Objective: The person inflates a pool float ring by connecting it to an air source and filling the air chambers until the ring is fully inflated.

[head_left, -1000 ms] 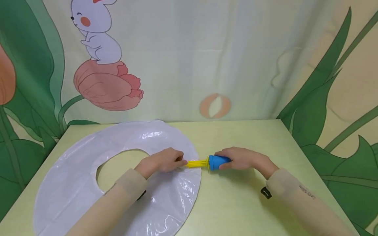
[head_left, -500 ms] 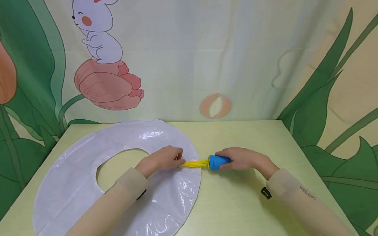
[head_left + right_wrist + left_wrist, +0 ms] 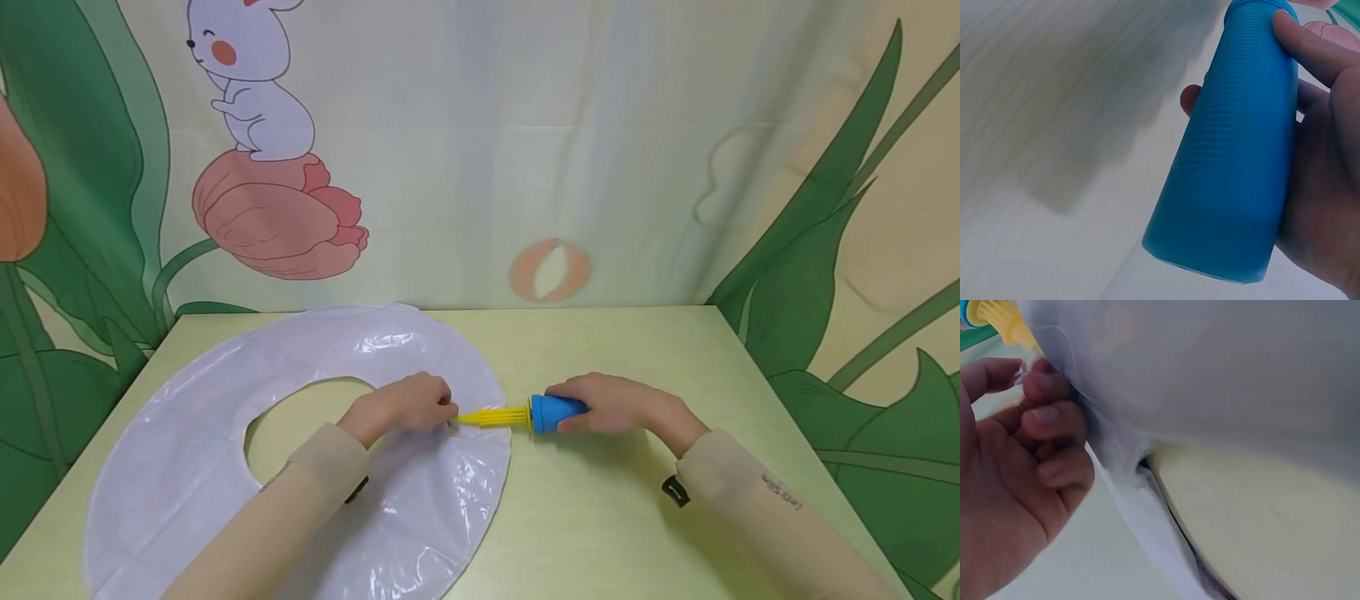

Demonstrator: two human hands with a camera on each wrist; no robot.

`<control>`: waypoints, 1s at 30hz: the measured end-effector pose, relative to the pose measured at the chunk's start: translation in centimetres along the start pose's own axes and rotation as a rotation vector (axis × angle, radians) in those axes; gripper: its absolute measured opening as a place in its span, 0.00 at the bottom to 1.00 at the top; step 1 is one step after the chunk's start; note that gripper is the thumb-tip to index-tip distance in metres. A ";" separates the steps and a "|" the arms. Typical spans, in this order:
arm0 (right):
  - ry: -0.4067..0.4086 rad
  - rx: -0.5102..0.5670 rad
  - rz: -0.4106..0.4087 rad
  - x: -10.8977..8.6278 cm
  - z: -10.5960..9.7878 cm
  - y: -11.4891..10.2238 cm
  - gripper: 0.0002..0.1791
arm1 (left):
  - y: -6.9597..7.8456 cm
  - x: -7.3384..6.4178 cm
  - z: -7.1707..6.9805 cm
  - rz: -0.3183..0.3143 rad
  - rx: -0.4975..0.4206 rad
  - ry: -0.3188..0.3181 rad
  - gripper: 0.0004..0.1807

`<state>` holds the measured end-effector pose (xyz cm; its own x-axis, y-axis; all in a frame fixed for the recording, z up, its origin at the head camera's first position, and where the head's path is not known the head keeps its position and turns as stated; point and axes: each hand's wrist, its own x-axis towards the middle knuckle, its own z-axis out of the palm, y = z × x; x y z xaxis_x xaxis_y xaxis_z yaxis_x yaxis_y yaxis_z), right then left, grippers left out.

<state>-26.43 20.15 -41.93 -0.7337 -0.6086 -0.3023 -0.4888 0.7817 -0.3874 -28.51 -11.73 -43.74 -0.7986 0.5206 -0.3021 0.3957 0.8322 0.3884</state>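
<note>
My right hand [image 3: 622,402] grips the blue body of a hand air pump [image 3: 1229,144], fingers and thumb wrapped round it. The pump's yellow ribbed nozzle [image 3: 501,417] points left over the edge of a white inflatable ring [image 3: 180,433], which looks partly filled and wrinkled. At the nozzle's tip is my left hand [image 3: 405,404]. In the left wrist view its thumb and forefinger pinch a small clear valve [image 3: 1024,370] on the ring, right by the yellow tip. Whether the tip sits inside the valve is hidden by the fingers.
A pale yellow-green table [image 3: 622,517] bears the ring on its left half, and bare tabletop shows through the ring's hole. Behind the table hangs a printed curtain [image 3: 450,150] with a rabbit, flowers and leaves.
My left hand has shifted slightly left along the nozzle, so more of its yellow tapered tip shows. The right hand and pump have stayed in place.
</note>
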 end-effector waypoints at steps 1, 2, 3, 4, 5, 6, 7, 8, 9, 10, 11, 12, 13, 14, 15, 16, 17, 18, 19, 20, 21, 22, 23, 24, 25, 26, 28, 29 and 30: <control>0.001 0.000 0.002 0.0 0.0 0.0 0.33 | -0.1 0.0 0.0 0.008 -0.005 -0.009 0.11; 0.003 0.002 0.002 0.1 0.1 0.0 0.32 | -0.1 0.1 0.0 0.018 -0.016 -0.022 0.11; 0.005 0.008 0.000 0.1 0.1 0.0 0.32 | -0.2 0.1 0.1 0.029 -0.024 -0.033 0.11; 0.007 0.013 -0.003 0.1 0.2 0.0 0.31 | -0.2 0.1 0.1 0.044 -0.032 -0.042 0.11; 0.010 0.016 -0.003 0.1 0.2 0.1 0.31 | -0.2 0.2 0.2 0.060 -0.041 -0.049 0.11; 0.014 0.020 -0.009 0.1 0.3 0.1 0.31 | -0.3 0.2 0.2 0.082 -0.050 -0.053 0.11; 0.020 0.020 -0.013 0.1 0.3 0.1 0.31 | -0.3 0.2 0.3 0.104 -0.060 -0.055 0.11; 0.028 0.015 -0.023 0.1 0.3 0.1 0.31 | -0.4 0.2 0.3 0.122 -0.069 -0.052 0.11; 0.039 0.006 -0.032 0.1 0.4 0.2 0.31 | -0.5 0.3 0.4 0.142 -0.074 -0.044 0.12; 0.051 -0.005 -0.044 0.1 0.3 0.2 0.30 | -0.5 0.3 0.5 0.161 -0.082 -0.035 0.12; 0.065 -0.023 -0.059 0.1 0.3 0.2 0.31 | -0.6 0.3 0.5 0.177 -0.090 -0.027 0.12; 0.078 -0.041 -0.074 0.1 0.4 0.3 0.31 | -0.6 0.2 0.6 0.188 -0.096 -0.017 0.11; 0.091 -0.058 -0.089 0.2 0.3 0.3 0.31 | -0.7 0.2 0.6 0.194 -0.099 -0.006 0.11; 0.101 -0.067 -0.103 0.2 0.3 0.4 0.31 | -0.8 0.1 0.6 0.197 -0.099 0.007 0.11; 0.110 -0.073 -0.118 0.3 0.3 0.4 0.31 | -0.9 0.0 0.6 0.198 -0.099 0.021 0.11; 0.117 -0.075 -0.131 0.3 0.3 0.4 0.32 | -0.9 0.0 0.6 0.203 -0.096 0.034 0.11; 0.126 -0.080 -0.144 0.3 0.2 0.4 0.32 | -0.9 -0.1 0.5 0.206 -0.090 0.047 0.11; 0.132 -0.079 -0.151 0.4 0.2 0.4 0.32 | -0.9 -0.1 0.4 0.214 -0.084 0.061 0.11; 0.139 -0.077 -0.158 0.4 0.1 0.4 0.31 | -0.9 -0.2 0.4 0.221 -0.076 0.070 0.11; 0.143 -0.077 -0.163 0.5 0.1 0.4 0.31 | -0.9 -0.2 0.3 0.228 -0.071 0.076 0.11; 0.145 -0.081 -0.167 0.6 0.0 0.4 0.31 | -0.9 -0.2 0.2 0.234 -0.068 0.080 0.11; 0.146 -0.084 -0.168 0.7 0.0 0.3 0.31 | -0.8 -0.3 0.2 0.241 -0.070 0.083 0.11; 0.146 -0.085 -0.169 0.7 0.0 0.3 0.31 | -0.9 -0.3 0.3 0.244 -0.073 0.086 0.11; 0.142 -0.081 -0.167 0.8 0.1 0.3 0.31 | -1.0 -0.3 0.4 0.248 -0.078 0.089 0.11; 0.139 -0.075 -0.169 0.9 0.1 0.3 0.31 | -1.1 -0.2 0.5 0.247 -0.081 0.093 0.11; 0.136 -0.071 -0.171 1.0 0.3 0.3 0.31 | -1.2 -0.2 0.7 0.249 -0.084 0.096 0.11; 0.129 -0.061 -0.170 1.1 0.6 0.3 0.31 | -1.4 -0.2 1.0 0.255 -0.089 0.101 0.11; 0.126 -0.056 -0.171 1.2 0.7 0.3 0.31 | -1.4 -0.2 1.1 0.260 -0.088 0.103 0.11; 0.124 -0.056 -0.169 1.2 0.9 0.3 0.31 | -1.5 -0.2 1.3 0.267 -0.087 0.105 0.11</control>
<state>-27.05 19.50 -43.19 -0.6898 -0.7129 -0.1266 -0.6325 0.6784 -0.3738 -28.37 -12.84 -45.36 -0.7160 0.6923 -0.0894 0.5610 0.6469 0.5165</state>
